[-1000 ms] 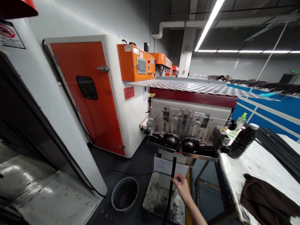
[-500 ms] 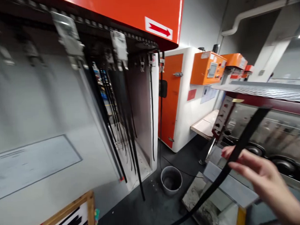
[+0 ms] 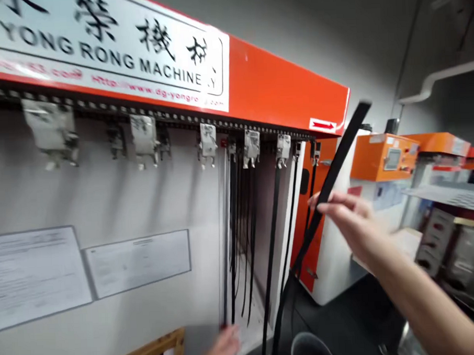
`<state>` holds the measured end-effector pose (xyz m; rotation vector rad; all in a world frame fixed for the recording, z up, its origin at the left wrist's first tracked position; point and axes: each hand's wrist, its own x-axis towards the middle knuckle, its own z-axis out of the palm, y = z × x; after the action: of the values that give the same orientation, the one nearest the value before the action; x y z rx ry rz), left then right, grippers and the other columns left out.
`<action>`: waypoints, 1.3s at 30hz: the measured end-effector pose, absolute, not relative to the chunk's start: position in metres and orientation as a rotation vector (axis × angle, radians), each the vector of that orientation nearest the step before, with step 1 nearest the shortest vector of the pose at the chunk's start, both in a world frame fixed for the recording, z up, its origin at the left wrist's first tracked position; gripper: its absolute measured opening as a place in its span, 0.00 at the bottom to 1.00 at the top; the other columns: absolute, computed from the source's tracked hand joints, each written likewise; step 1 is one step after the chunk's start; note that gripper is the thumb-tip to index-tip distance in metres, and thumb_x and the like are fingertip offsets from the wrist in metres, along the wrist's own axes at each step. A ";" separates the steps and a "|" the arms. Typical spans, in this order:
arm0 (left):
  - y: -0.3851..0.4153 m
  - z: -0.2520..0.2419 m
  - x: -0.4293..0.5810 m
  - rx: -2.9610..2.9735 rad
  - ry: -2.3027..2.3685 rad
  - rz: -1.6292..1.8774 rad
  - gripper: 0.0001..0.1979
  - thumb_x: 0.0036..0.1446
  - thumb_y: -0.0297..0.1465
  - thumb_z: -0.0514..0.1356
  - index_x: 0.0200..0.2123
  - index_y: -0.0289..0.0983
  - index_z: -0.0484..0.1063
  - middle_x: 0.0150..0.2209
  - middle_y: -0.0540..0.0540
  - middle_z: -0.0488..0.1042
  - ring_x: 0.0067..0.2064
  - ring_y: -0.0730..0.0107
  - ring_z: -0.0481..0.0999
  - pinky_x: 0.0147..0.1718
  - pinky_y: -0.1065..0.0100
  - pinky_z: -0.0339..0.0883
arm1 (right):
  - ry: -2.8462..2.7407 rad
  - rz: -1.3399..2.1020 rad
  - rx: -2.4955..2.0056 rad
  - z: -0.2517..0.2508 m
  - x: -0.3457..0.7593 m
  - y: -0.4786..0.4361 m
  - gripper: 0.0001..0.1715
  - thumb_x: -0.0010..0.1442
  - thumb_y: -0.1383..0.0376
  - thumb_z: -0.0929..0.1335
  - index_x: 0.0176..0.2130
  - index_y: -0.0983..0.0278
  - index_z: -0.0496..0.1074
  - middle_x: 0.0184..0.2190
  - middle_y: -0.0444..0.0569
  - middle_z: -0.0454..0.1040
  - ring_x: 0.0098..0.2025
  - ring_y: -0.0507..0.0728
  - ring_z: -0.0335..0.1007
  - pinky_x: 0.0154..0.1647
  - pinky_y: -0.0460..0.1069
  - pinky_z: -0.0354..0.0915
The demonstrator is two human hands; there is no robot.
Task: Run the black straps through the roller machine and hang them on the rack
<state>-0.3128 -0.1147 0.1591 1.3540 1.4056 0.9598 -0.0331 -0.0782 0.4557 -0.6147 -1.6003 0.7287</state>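
Logged from the head view. My right hand (image 3: 351, 225) is raised at the right of the frame, forearm coming up from the near right, wrist bent inward. Its fingers (image 3: 332, 204) are closed around a black strip (image 3: 336, 170), which stands tilted, upper end free and leaning far right, lower end trailing toward the floor. Held this way, the strip appears kept clear of the ground. Ahead runs a row of metal clips (image 3: 207, 142) under an orange housing (image 3: 280, 92), with other black strips (image 3: 243, 235) hanging straight down from them. My left hand (image 3: 223, 348) is blurred at the near edge; I cannot tell how its fingers stand.
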 end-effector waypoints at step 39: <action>-0.010 0.575 -0.286 1.829 1.186 1.584 0.19 0.62 0.43 0.57 0.27 0.33 0.73 0.28 0.41 0.78 0.27 0.71 0.77 0.37 0.61 0.70 | -1.771 1.250 -0.408 0.395 -0.160 0.036 0.16 0.51 0.57 0.72 0.24 0.63 0.64 0.22 0.39 0.57 0.28 0.51 0.52 0.31 0.47 0.48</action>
<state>-0.2857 -0.0098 0.5746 1.8287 1.1863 1.5836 -0.1603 0.0365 0.3950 -0.4076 -1.7709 1.2502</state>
